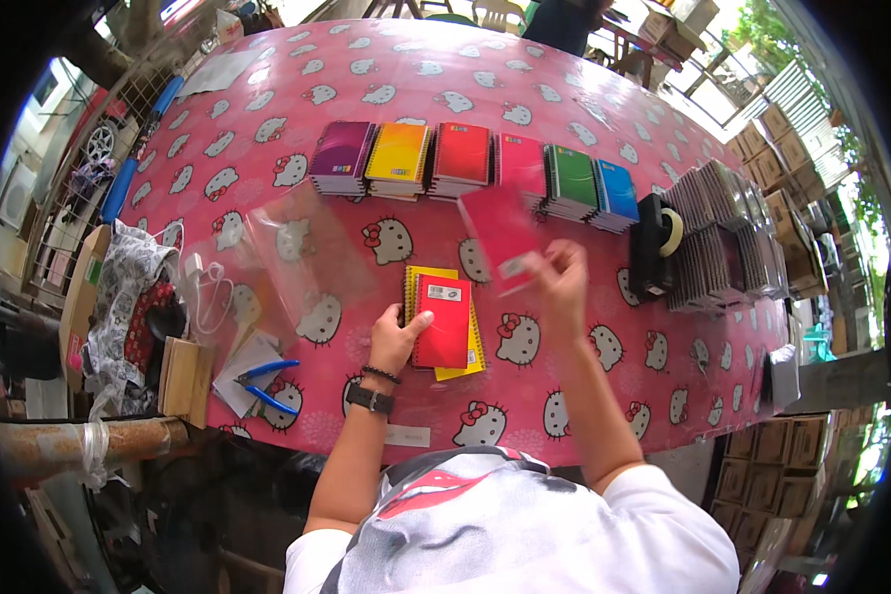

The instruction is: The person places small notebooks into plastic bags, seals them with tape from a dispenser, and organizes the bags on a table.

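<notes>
At the near-middle of the pink table [525, 384], head view: left hand [394, 342] half-curled, gripping the left edge of a red notebook [445, 335], thumb on its cover; how far the fingers reach under it, can't tell. Red one lies upon a yellow notebook [462, 372], offset, so yellow shows along top, right and bottom. Right hand [564, 280] raised to the right, fingers closed, pinching the near corner of a crimson notebook [498, 230]; both motion-blurred, notebook tilted, just this side of the stacks. Room: patterned tabletop shows between the red/yellow pair and the tape dispenser [649, 249], also beyond the row up to the far edge. Row of six stacks across the middle: purple stack [342, 148], yellow stack [396, 156], red stack [462, 150], pink stack [522, 160], green stack [571, 178], blue stack [619, 190]. Right side is tighter: dispenser stands just beside piled spiral notebooks [708, 238]. Left side: clear plastic [302, 259], white cable [208, 289], blue-handled pliers [269, 384] on paper scraps, wood block [185, 381] at the near-left edge. Room beyond: wire grid along the left, cardboard boxes [774, 457] stacked on the right, part of another person [561, 25] past the far edge
</notes>
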Motion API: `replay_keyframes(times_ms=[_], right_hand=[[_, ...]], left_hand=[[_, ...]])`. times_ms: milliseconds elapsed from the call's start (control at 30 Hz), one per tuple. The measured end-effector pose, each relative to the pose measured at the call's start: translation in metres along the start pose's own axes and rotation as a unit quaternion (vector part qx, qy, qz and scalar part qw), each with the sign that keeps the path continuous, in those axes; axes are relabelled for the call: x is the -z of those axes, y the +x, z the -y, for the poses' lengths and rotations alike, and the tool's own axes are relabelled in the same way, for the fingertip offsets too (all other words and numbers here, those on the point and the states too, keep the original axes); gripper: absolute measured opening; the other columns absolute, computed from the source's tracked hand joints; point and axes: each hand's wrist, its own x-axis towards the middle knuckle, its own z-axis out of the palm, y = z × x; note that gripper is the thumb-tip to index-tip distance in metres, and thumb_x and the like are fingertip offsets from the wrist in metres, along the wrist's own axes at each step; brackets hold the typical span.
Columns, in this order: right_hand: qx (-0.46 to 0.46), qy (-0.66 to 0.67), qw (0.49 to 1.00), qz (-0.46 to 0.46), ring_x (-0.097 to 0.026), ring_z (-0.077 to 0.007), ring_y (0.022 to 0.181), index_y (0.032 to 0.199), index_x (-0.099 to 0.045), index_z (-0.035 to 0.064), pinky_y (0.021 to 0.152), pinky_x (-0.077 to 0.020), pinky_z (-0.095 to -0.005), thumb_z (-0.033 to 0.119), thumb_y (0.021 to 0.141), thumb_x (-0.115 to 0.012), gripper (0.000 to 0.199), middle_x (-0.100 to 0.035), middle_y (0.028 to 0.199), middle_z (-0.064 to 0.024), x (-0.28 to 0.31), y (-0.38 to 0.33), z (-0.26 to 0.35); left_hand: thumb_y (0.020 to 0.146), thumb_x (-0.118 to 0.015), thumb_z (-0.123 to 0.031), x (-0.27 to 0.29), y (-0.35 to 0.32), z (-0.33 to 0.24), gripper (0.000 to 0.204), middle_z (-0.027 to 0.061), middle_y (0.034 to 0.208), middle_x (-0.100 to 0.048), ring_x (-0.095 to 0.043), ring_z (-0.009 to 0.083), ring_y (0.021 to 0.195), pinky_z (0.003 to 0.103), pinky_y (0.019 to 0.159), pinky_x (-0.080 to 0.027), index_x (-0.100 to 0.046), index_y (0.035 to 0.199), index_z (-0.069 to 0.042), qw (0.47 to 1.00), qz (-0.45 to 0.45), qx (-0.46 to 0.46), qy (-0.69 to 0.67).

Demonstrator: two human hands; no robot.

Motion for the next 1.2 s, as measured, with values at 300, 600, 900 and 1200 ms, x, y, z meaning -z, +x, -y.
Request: replay_keyframes(times_ms=[300,600,900,1200], right_hand=[[-0.15,-0.149,0.974,0.079,-0.052,-0.007,0.064,0.099,-0.054,0.0008,0.054,-0.0442,-0.0217,0.004,0.077,-0.066,0.025,-0.056,0.079,-0.0021,0.002,-0.057,-0.028],[0.429,-0.497,0.753,-0.03,-0.056,-0.0215,0.082,0.096,-0.058,0.0082,0.068,-0.0454,-0.0318,0.009,0.074,-0.067,0.024,-0.056,0.088,-0.0078,-0.013,0.101,0.05],[0.431,-0.6,0.653,0.166,-0.047,-0.0232,0.108,0.101,-0.058,0.0113,0.083,-0.0404,-0.0432,0.023,0.068,-0.071,0.037,-0.053,0.103,-0.0071,-0.061,0.139,-0.035],[0.387,-0.507,0.752,0.17,-0.059,-0.0239,0.088,0.099,-0.064,0.0062,0.078,-0.0466,-0.0352,0.008,0.079,-0.061,0.02,-0.063,0.092,-0.009,-0.094,0.12,0.006]], left_hand=[[0.077,-0.071,-0.025,0.002,0.0,-0.008,0.043,0.011,0.089,-0.064,-0.061,0.0127,0.078,0.026,0.067,-0.05,-0.055,0.102,0.007,1.0,0.018,-0.002,-0.003],[0.075,-0.071,-0.022,0.0,-0.004,-0.011,0.044,0.0112,0.092,-0.064,-0.062,0.014,0.081,0.027,0.07,-0.05,-0.054,0.105,0.006,0.999,0.021,0.012,-0.027],[0.072,-0.073,-0.03,0.001,-0.005,-0.011,0.053,0.0155,0.093,-0.066,-0.064,0.0194,0.084,0.031,0.072,-0.051,-0.055,0.106,0.007,0.994,-0.01,0.0,0.108],[0.074,-0.071,-0.035,0.003,-0.003,-0.003,0.053,0.0131,0.091,-0.065,-0.063,0.0174,0.081,0.03,0.071,-0.05,-0.056,0.104,0.006,1.0,0.002,-0.01,0.029]])
